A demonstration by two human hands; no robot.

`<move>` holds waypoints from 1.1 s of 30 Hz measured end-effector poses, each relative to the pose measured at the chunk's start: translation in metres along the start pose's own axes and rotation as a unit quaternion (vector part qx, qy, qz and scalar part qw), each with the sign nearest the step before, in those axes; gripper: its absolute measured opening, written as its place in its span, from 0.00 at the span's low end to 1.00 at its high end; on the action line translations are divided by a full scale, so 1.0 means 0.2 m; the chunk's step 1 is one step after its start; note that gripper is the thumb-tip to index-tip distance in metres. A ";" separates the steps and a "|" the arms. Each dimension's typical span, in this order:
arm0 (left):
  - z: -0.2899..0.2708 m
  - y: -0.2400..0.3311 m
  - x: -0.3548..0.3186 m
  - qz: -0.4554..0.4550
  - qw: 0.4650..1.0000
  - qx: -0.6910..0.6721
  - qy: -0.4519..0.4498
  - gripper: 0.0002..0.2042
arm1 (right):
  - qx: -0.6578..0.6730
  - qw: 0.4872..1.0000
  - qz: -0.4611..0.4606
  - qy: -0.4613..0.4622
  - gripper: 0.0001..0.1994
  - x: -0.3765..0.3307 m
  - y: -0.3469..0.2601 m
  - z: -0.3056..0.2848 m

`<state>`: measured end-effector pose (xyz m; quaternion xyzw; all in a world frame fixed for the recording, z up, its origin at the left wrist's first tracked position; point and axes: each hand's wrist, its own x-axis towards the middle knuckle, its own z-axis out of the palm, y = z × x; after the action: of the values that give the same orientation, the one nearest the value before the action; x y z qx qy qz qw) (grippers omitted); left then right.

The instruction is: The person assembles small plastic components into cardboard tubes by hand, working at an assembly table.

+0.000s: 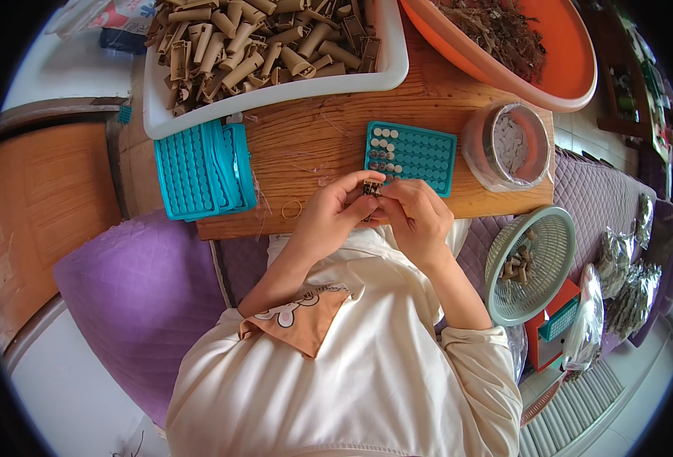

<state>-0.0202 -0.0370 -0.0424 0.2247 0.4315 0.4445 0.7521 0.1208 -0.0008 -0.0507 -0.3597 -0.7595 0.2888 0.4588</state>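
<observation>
A small dark part (372,188) is pinched between the fingertips of both hands, left hand (335,215) and right hand (416,219) closed on it, at the board's near edge. The teal tray (412,156) lies just beyond, apparently within easy reach; some holes at its left end are filled.

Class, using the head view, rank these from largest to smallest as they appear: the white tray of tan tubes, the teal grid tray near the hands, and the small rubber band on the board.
1. white tray
2. teal grid tray
3. rubber band
</observation>
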 end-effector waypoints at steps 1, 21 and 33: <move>0.00 0.00 -0.01 0.008 1.000 0.028 0.003 0.14 | 0.013 0.999 0.026 -0.018 0.10 0.00 0.00 -0.01; -0.11 0.08 -0.06 -0.017 0.997 0.016 -0.076 0.13 | 0.069 0.935 0.010 -0.348 0.14 0.67 0.00 -0.05; -0.06 0.07 -0.03 -0.024 0.998 0.010 -0.053 0.11 | -0.215 0.973 -0.064 -0.046 0.11 1.03 0.17 0.34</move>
<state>-0.0382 -0.0362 -0.0353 0.2454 0.4007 0.4097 0.7819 0.0038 0.1795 -0.0041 -0.3872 -0.8453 0.1051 0.3529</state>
